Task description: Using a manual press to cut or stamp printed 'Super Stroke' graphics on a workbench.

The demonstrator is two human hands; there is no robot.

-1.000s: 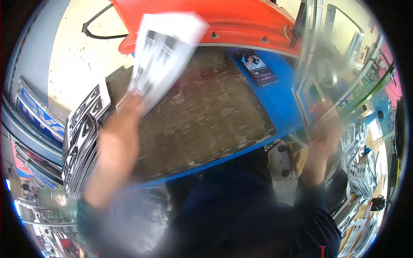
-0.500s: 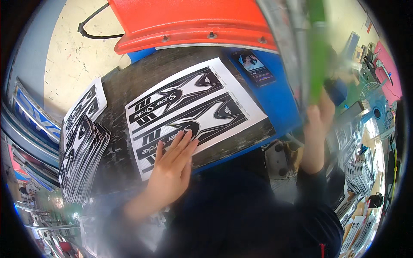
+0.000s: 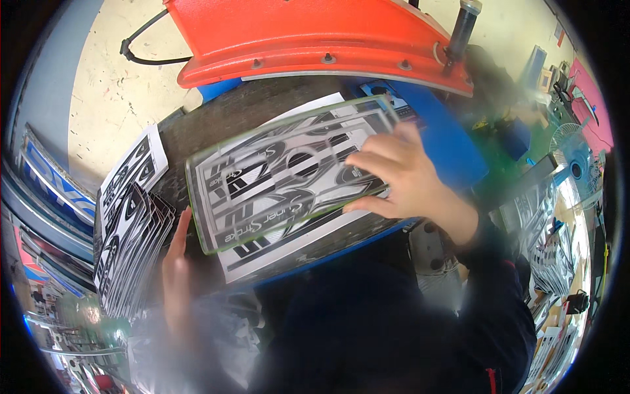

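Observation:
A clear rectangular plate with green edges (image 3: 289,172), carrying dark raised outlines, is over a white sheet printed with black-and-grey graphics (image 3: 244,270). The sheet's lower and upper margins show past the plate, which sits a little askew to it. My right hand (image 3: 400,174) grips the plate at its right end, thumb toward the near edge and fingers bent over the top. Beside the plate's left edge, my left hand (image 3: 176,272) is held upright with its fingers stretched out, close to or touching the lower left corner. Whether the plate rests fully on the sheet I cannot tell.
Left of the plate lies a fanned stack of cut printed pieces (image 3: 134,253), with printed sheets (image 3: 146,159) behind. A red machine beam (image 3: 308,39) spans the far side of the dark work surface (image 3: 197,118). A phone (image 3: 387,92) lies partly covered on a blue surface (image 3: 449,144).
My right hand has brought the green-edged plate from the upper right down over the printed sheet. My left hand has left the sheet and moved left to the plate's edge.

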